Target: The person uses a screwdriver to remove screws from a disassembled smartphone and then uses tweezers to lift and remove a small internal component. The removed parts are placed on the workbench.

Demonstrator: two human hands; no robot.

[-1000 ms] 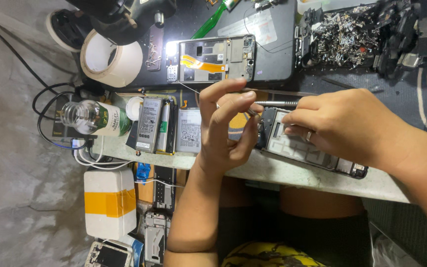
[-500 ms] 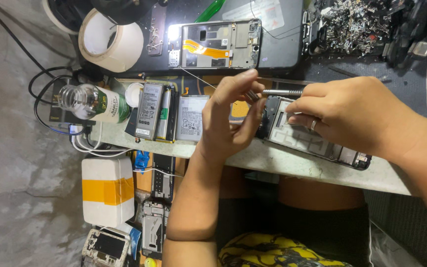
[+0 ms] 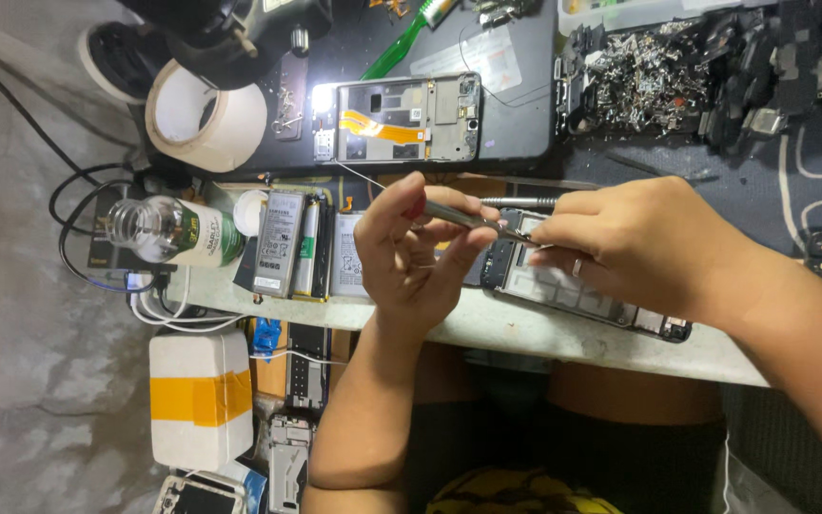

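My left hand is raised over the front edge of the workbench and pinches thin metal tweezers. Their tip points right, at an opened phone lying flat near the edge. My right hand, with a ring on one finger, covers the phone's upper part and holds it down. A second slim metal tool sticks out to the left from beside my right fingertips. Most of the phone is hidden under that hand.
Behind the hands a bare phone frame lies on a dark mat under a bright lamp. Left of them are phone batteries, a plastic bottle and a tape roll. A heap of metal scrap parts sits at the far right. A white box is below the bench.
My left hand has taken the tweezers between its fingers and aims them at the phone. My right hand stays on the phone. The view has shifted slightly.
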